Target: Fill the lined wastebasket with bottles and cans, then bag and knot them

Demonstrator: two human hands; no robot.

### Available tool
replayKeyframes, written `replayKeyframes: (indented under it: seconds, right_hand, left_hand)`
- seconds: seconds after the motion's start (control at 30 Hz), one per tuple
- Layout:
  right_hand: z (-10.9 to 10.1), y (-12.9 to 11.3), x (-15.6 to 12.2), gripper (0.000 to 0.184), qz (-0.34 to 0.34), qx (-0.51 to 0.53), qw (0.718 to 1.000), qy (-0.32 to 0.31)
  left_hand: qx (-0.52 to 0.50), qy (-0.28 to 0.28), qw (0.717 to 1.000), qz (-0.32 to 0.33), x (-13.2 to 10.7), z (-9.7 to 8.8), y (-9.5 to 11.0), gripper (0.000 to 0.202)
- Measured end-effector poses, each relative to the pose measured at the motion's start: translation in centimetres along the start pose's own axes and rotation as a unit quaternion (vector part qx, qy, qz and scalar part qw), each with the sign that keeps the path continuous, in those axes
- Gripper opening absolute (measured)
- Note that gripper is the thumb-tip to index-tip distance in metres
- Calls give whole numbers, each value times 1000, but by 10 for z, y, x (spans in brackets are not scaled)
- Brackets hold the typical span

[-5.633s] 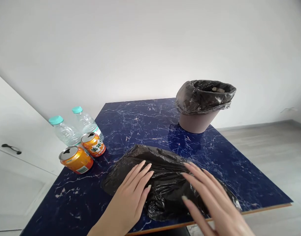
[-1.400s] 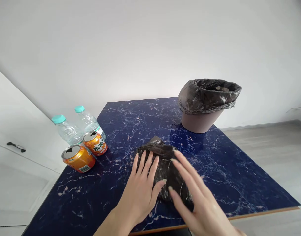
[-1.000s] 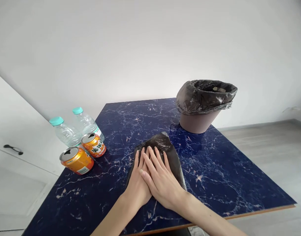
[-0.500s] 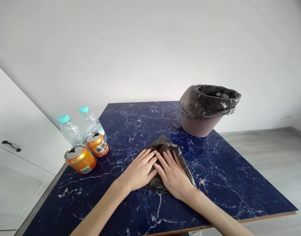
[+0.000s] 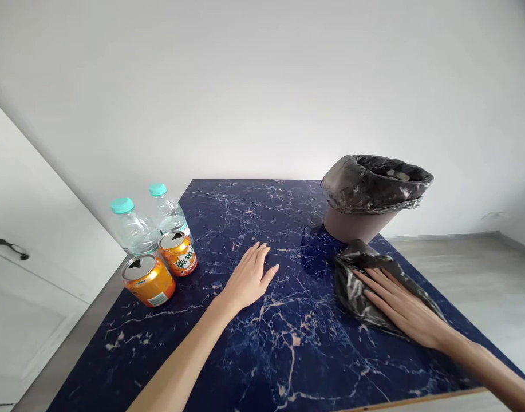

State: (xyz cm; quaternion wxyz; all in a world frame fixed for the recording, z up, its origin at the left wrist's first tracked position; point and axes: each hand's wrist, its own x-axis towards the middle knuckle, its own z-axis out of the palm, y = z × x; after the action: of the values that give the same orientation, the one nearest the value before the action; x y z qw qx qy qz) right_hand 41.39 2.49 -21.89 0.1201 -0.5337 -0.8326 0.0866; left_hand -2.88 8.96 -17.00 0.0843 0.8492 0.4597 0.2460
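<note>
A folded black plastic bag [image 5: 355, 277] lies on the dark blue marbled table [image 5: 262, 355], just in front of the bin. My right hand [image 5: 406, 309] rests flat on the bag, fingers stretched out. My left hand [image 5: 249, 277] lies flat and open on the bare tabletop near the middle, holding nothing. A mauve bin [image 5: 360, 224] lined with a black bag [image 5: 374, 184] stands at the table's back right, with something small inside.
Two opened orange drink cans [image 5: 149, 280] [image 5: 178, 254] and two clear bottles with teal caps [image 5: 131, 228] [image 5: 168, 209] stand at the table's left edge. A white cabinet with a dark handle [image 5: 11, 248] is at the left. Grey floor lies to the right.
The bag was a wide sheet, then got folded small under both hands. Now my right hand has slid it right toward the bin, and my left hand has come off it.
</note>
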Motion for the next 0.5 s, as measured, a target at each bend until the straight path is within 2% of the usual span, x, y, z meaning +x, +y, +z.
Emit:
replayKeyframes:
  seconds: [0.13, 0.27, 0.37, 0.5]
  right_hand:
    - [-11, 37, -17, 62, -1, -11, 1000, -2]
    - [-16, 51, -23, 64, -17, -39, 999, 2]
    - [-26, 42, -23, 65, -26, -66, 997, 33]
    - [-50, 8, -14, 55, 29, -51, 984, 167]
  left_hand:
    - [7, 1, 1000, 0, -6, 2, 2, 56]
    - [10, 6, 1000, 0, -8, 2, 1, 53]
    - [12, 9, 1000, 2, -10, 3, 1, 52]
    - [14, 11, 1000, 1, -10, 3, 1, 52]
